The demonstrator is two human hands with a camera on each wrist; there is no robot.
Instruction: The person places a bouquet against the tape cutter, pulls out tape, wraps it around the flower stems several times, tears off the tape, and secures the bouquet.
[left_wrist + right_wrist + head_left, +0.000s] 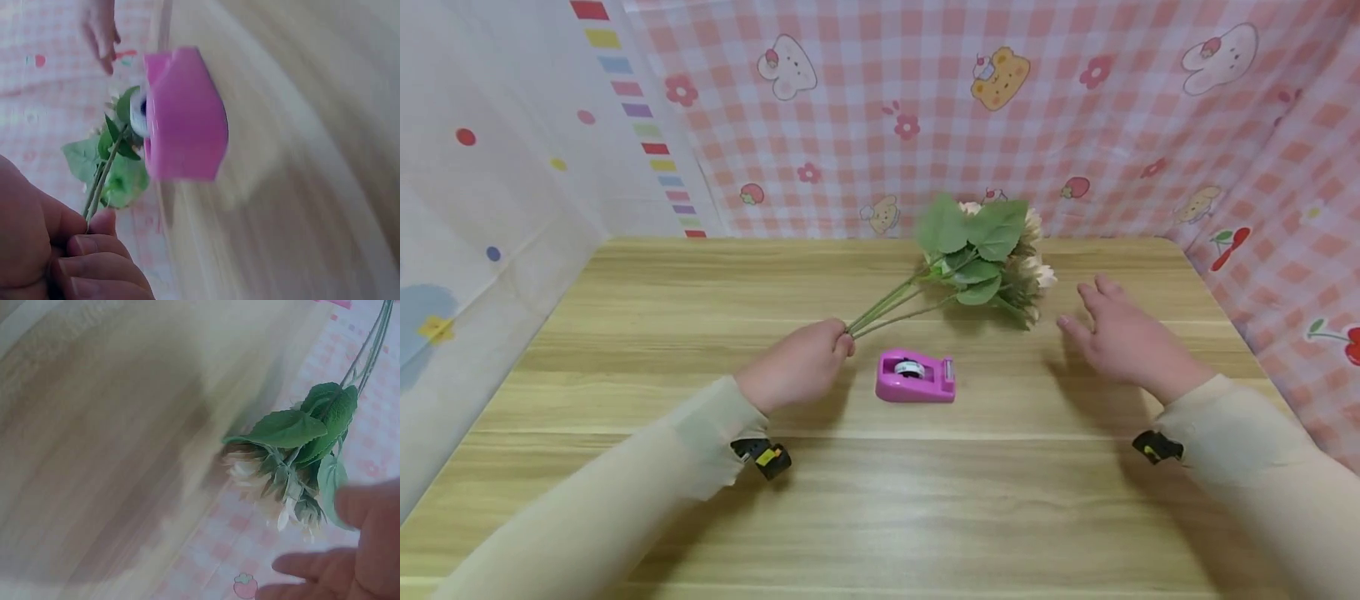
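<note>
My left hand grips the thin green stems of a bunch of flowers near their lower ends. The bunch points to the right, with broad green leaves and pale cream blooms at its far end. In the left wrist view, fingers are curled round the stems. My right hand hovers to the right of the blooms, fingers spread and holding nothing. A pink tape dispenser with a white roll stands on the table just right of my left hand, below the stems.
A wooden table spans the front. Behind it hangs a pink checked cloth with cartoon prints, continuing along the right side. White dotted cloth hangs at the left. A small black device is strapped at each wrist.
</note>
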